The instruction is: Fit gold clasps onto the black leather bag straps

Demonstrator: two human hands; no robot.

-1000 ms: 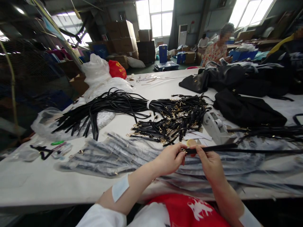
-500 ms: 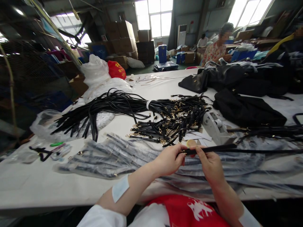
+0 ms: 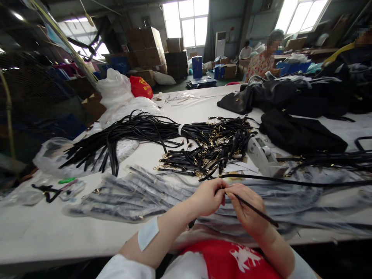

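Observation:
My left hand (image 3: 207,197) and my right hand (image 3: 246,209) meet near the table's front edge, both pinched on the end of one long black strap (image 3: 290,181). The strap loops from my fingers out to the right across the table, and one length slants down over my right hand. Under my hands lie several straps packed in clear plastic sleeves (image 3: 136,193). Behind them is a big bundle of black straps (image 3: 162,131) with gold clasps (image 3: 200,155).
A grey tape dispenser (image 3: 263,153) stands right of the clasps. Black handbags (image 3: 299,133) lie at the back right. White plastic bags (image 3: 116,89) and a red bag (image 3: 141,86) sit far left. Other people work at the far end. Pens and clips (image 3: 62,186) lie left.
My hands drew slightly toward me and the strap end turned: it was held level between both hands, now it folds into a loop with one length slanting over my right hand.

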